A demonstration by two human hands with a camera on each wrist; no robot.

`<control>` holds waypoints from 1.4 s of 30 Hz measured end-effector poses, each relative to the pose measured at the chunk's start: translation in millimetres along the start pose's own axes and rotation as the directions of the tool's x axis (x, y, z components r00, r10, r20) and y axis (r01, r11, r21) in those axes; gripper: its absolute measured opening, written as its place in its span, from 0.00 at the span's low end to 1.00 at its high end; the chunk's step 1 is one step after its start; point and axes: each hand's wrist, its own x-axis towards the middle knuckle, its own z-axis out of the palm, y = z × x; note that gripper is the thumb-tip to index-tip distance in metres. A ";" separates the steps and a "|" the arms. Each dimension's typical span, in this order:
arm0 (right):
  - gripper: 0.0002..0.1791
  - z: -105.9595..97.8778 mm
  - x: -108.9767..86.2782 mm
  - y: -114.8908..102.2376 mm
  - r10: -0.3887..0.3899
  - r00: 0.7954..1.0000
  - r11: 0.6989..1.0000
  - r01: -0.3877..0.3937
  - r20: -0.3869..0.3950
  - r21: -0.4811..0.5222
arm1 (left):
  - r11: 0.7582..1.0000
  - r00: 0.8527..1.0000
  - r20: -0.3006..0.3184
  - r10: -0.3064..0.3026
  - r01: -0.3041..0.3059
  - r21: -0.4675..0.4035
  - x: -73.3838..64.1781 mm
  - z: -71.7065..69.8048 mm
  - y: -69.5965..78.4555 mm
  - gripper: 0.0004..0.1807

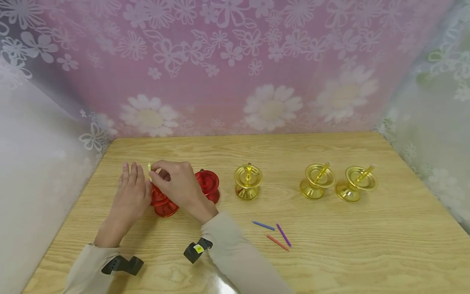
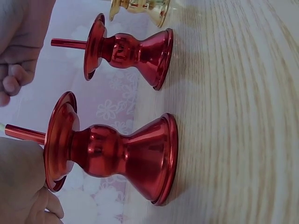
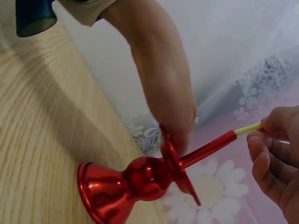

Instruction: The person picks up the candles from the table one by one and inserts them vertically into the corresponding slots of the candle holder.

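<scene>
My right hand (image 1: 176, 179) pinches a thin yellow candle (image 3: 247, 129) between thumb and fingertips. The candle's lower end meets the top of the tube on the red candle holder (image 3: 147, 179), which stands on its flared base. My left hand (image 1: 130, 200) has its fingers straight and touches the left side of that holder's dish, the thumb side against the rim. In the left wrist view, the holder's base (image 2: 154, 158) is flat on the wood. A second red candle holder (image 1: 208, 183) stands just right of it, partly behind my right hand.
A gold candle holder (image 1: 248, 183) stands near the middle; two more gold holders (image 1: 312, 190) (image 1: 350, 191) are at the right. Loose blue (image 1: 263, 225), purple (image 1: 284, 235) and orange candles (image 1: 278, 243) lie on the wooden table (image 1: 349, 253). Flowered cloth (image 1: 235, 81) walls the back and sides.
</scene>
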 end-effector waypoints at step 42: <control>0.04 -8.2 11.2 7.7 -0.062 0.989 0.998 0.060 0.136 0.020 | 0.999 0.999 -0.040 0.019 -0.020 -0.026 -0.7 2.9 -1.9 0.31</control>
